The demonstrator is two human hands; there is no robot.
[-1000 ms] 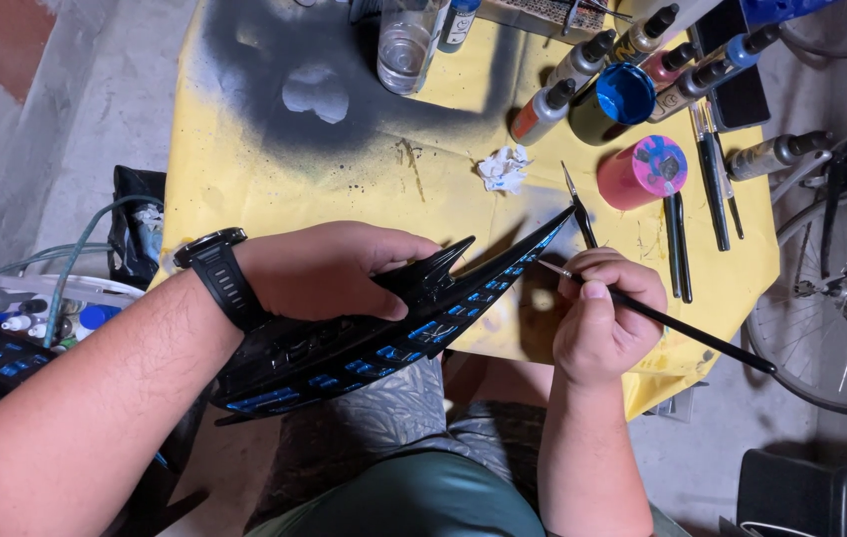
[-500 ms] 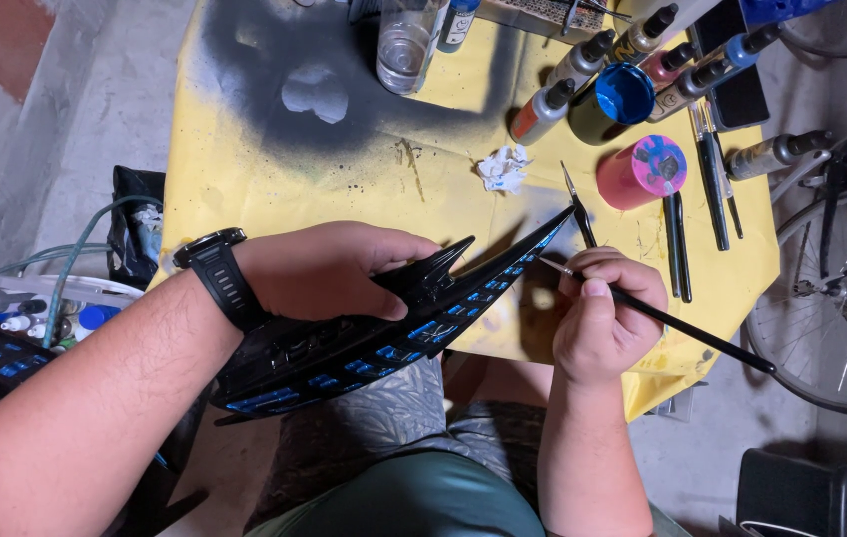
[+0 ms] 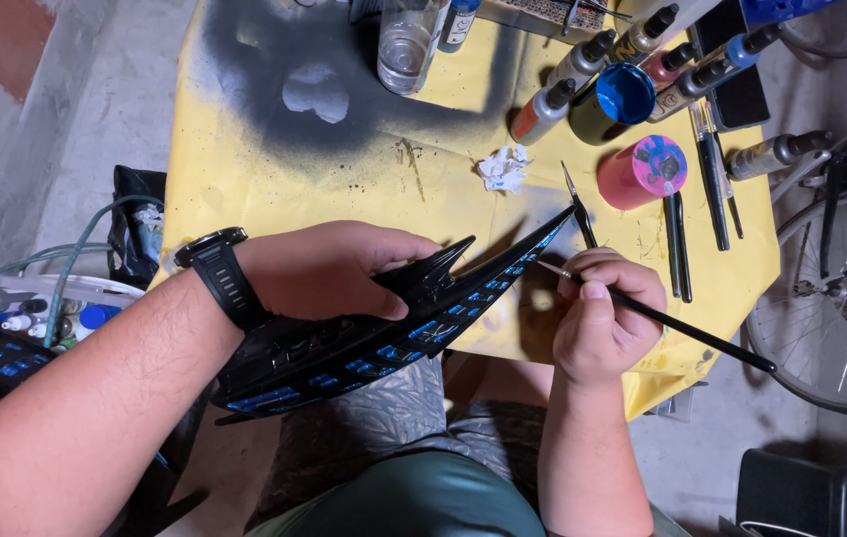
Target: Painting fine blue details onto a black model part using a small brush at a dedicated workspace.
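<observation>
Painting step in hand: left hand (image 3: 329, 270) grips the long black pointed plastic part with blue panels (image 3: 393, 333) over the lap at the yellow-covered bench (image 3: 244, 149) edge, right hand (image 3: 602, 318) fingers pinched closed on a thin black-handled brush (image 3: 682, 328) whose tip meets the part's narrow end; the next stroke likely demands a steady, light touch.

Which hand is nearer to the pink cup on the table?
Right. The right hand, holding a paintbrush, sits just below the pink cup; the left hand grips the black pointed part farther off.
</observation>
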